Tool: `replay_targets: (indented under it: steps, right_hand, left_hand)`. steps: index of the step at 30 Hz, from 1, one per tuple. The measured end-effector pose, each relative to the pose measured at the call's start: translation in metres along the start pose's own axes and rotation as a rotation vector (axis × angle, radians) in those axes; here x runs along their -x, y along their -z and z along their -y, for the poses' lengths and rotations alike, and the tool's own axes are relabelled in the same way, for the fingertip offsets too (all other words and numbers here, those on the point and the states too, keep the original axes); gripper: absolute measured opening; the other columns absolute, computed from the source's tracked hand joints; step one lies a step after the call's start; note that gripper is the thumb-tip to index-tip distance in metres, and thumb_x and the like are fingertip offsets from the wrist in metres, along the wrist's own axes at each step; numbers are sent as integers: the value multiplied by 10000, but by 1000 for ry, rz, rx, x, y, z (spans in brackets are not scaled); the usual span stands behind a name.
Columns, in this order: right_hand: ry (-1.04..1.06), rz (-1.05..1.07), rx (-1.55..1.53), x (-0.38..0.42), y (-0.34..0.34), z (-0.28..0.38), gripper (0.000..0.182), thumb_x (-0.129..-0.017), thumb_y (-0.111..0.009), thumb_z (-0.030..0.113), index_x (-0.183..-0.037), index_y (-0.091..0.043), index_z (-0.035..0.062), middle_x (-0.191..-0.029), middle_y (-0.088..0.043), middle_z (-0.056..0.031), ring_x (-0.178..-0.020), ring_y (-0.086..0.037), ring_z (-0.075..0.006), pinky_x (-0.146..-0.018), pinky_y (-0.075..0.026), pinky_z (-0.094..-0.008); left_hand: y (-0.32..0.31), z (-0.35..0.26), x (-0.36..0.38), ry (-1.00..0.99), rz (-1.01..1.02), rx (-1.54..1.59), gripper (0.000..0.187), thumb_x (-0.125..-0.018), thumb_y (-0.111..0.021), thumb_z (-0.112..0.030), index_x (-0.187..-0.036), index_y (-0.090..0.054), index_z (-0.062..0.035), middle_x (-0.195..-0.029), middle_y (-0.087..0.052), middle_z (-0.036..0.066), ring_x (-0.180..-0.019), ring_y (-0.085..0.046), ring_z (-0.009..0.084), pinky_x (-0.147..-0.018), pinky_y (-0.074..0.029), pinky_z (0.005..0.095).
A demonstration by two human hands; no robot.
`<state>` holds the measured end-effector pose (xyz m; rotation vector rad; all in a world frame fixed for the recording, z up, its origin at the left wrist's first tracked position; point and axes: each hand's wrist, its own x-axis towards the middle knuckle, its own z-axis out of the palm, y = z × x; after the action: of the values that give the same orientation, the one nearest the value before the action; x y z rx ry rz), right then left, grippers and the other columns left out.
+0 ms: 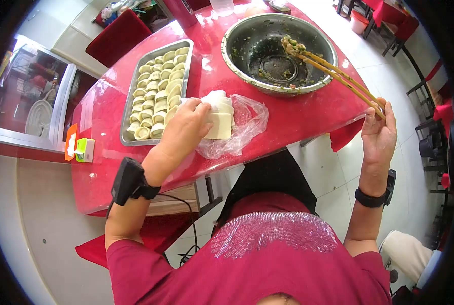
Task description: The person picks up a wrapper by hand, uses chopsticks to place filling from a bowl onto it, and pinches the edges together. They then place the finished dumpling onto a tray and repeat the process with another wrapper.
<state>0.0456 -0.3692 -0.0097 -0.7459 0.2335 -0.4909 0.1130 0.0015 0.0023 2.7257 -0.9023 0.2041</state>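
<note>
My right hand (379, 133) grips a pair of chopsticks (341, 76) near their ends. A clump of minced filling (292, 47) with green bits is pinched at their tips, above the big metal bowl (279, 90). My left hand (189, 122) is at the stack of square dumpling wrappers (219, 126), its fingers closed at the left edge of the pile. Part of the grip is hidden by the hand itself. Under and beside the wrappers lies a crumpled clear plastic bag (249, 119). Smears of filling coat the bowl's inside.
A metal tray (127, 114) with rows of folded dumplings (153, 96) stands left on the red table (102, 175). A small tissue box (85, 150) is at the table's left edge. A red bottle (180, 12) and a clear cup (222, 6) stand at the back. A red chair (117, 36) is behind.
</note>
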Motion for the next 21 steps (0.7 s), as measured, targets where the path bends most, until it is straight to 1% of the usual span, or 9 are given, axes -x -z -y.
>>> replay_targets:
  steps: [3,7,9,10,12,13,16,17,21]
  right_hand:
    - [-7,-6,-4,-1,4,0,219,-881,-487,180,-963,-525,-19,-859,-589,-110,-773,-594,-154,-692,-525,-226]
    - [-18,-31,3,0,3,-2,221,-881,-486,186,-955,-530,-18,-863,-585,-107,-783,-591,-149,-688,-526,-226]
    - [-21,-60,19,3,-1,-3,218,-882,-484,187,-942,-535,-17,-847,-589,-107,-755,-594,-149,-673,-528,-225]
    - [-21,-88,38,4,-4,-3,217,-883,-483,188,-928,-540,-16,-832,-594,-106,-727,-596,-149,-657,-530,-225]
    - [-21,-45,17,4,-7,-4,213,-883,-480,188,-916,-545,-13,-814,-596,-104,-695,-596,-150,-635,-529,-223]
    - [-41,-10,0,4,-9,-3,210,-884,-477,187,-903,-550,-9,-795,-599,-102,-663,-596,-151,-613,-528,-221]
    - [-13,-20,13,10,-24,0,207,-887,-469,182,-895,-552,-7,-780,-602,-101,-637,-597,-155,-584,-524,-221]
    - [-4,-28,19,13,-30,3,198,-887,-466,172,-891,-550,-8,-766,-591,-97,-620,-584,-148,-571,-515,-223]
    - [27,-22,-25,24,-49,7,210,-894,-454,176,-878,-544,-13,-725,-573,-90,-589,-560,-131,-548,-501,-223]
  left_hand:
    - [-5,0,3,-23,-56,-58,194,-676,-629,-57,-829,-521,-10,-922,-528,124,-876,-508,311,-753,-423,366]
    - [-5,-3,8,-46,-96,-46,137,-688,-612,-39,-745,-492,-10,-908,-541,122,-811,-536,280,-699,-430,375]
    - [3,-11,6,268,-16,466,95,-750,-559,-32,-767,-468,-12,-949,-558,146,-805,-573,246,-691,-468,362]
    - [7,-17,2,254,-27,464,95,-750,-559,-32,-767,-468,-12,-949,-558,146,-805,-573,246,-691,-468,362]
    - [12,-35,-9,539,-137,1602,61,-819,-471,-32,-863,-451,5,-1015,-548,183,-856,-590,239,-736,-501,357]
    - [13,-39,-16,529,-98,1634,136,-862,-412,-40,-972,-420,39,-1045,-533,202,-942,-571,272,-816,-494,380]
    - [7,-62,-34,599,-184,1820,196,-872,-403,-36,-1037,-421,68,-1065,-523,211,-963,-562,277,-831,-489,366]
    - [4,-65,-39,568,-181,1897,275,-876,-406,-39,-1117,-397,92,-1106,-502,225,-993,-548,281,-852,-480,354]
    - [16,-79,-47,530,-151,2057,295,-869,-393,-7,-1149,-407,85,-1111,-506,190,-998,-540,255,-849,-473,359]
